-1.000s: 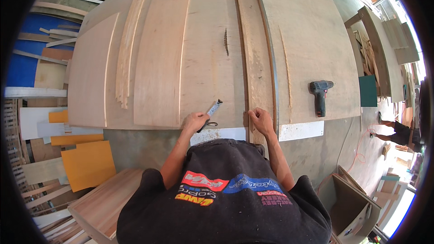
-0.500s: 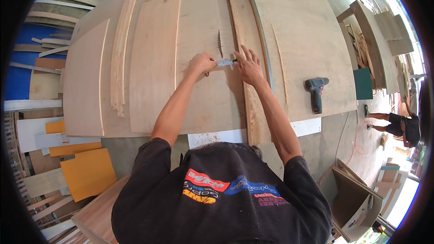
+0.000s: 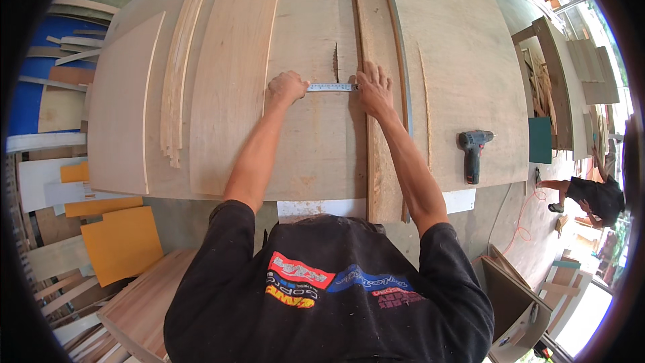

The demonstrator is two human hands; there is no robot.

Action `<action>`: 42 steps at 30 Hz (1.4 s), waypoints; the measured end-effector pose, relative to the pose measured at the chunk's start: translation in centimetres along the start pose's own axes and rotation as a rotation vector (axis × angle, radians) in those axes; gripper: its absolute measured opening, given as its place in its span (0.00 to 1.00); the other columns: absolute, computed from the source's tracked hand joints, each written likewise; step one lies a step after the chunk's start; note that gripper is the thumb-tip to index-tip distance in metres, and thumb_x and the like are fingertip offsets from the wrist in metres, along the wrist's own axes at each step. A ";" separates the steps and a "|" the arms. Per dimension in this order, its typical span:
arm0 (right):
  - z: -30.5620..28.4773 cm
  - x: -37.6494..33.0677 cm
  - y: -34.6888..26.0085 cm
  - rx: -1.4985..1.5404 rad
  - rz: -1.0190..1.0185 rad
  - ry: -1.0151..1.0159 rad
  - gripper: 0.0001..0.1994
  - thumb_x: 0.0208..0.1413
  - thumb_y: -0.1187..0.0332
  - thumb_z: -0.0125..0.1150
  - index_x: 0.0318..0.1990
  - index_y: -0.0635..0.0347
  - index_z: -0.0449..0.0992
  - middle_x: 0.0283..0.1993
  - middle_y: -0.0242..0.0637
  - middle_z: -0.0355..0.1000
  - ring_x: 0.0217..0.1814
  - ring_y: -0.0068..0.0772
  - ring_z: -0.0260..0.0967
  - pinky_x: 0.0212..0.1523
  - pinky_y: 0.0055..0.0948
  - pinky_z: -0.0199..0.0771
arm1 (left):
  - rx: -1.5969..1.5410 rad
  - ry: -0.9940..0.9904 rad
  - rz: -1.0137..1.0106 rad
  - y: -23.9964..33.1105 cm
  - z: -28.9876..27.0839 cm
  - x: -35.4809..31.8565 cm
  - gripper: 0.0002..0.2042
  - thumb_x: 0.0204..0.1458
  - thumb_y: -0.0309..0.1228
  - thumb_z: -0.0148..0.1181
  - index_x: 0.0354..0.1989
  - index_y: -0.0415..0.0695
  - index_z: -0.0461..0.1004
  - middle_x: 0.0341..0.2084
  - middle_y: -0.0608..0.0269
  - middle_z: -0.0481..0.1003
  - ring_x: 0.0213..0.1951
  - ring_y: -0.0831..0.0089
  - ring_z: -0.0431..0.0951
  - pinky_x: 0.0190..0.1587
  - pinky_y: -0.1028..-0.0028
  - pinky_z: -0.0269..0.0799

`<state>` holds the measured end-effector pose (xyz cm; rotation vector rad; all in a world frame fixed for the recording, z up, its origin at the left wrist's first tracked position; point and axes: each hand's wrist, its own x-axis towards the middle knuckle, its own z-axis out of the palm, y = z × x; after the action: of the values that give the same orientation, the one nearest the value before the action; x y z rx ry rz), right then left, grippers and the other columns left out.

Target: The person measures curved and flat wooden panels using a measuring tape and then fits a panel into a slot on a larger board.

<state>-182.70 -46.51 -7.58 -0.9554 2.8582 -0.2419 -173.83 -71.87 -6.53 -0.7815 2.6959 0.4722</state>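
Since half a second ago, your left hand (image 3: 287, 86) has moved away from your right hand (image 3: 376, 94), so more of the tape measure (image 3: 330, 87) shows between them. It sits well in from the near edge of the bench (image 3: 316, 161), and its strip runs side to side, just beside the near end of the dark toothed slit (image 3: 336, 60). Your left fingers are curled around the case, which is mostly hidden. Your right fingers spread over the long wooden rail (image 3: 381, 161), with the thumb by the strip's end; I can't tell if they pinch it.

The tape measure should feel light. The case is likely hard, but the strip is thin and springy: it may bend, twist or snap back. Hold the case snugly, and take the strip by its very end. Watch its thin edges, as they could nip your skin.
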 end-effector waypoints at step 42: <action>2.5 -10.5 7.2 0.566 0.347 0.328 0.17 0.62 0.68 0.55 0.54 0.69 0.72 0.47 0.57 0.69 0.51 0.59 0.67 0.52 0.49 0.69 | -0.050 -0.152 -0.155 1.0 -3.0 1.8 0.19 0.47 0.51 0.65 0.36 0.49 0.86 0.37 0.60 0.84 0.43 0.60 0.84 0.43 0.62 0.78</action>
<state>-178.19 -34.75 -10.71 -0.3281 2.8842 -1.1772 -176.44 -73.03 -4.21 -0.9212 2.4710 0.5395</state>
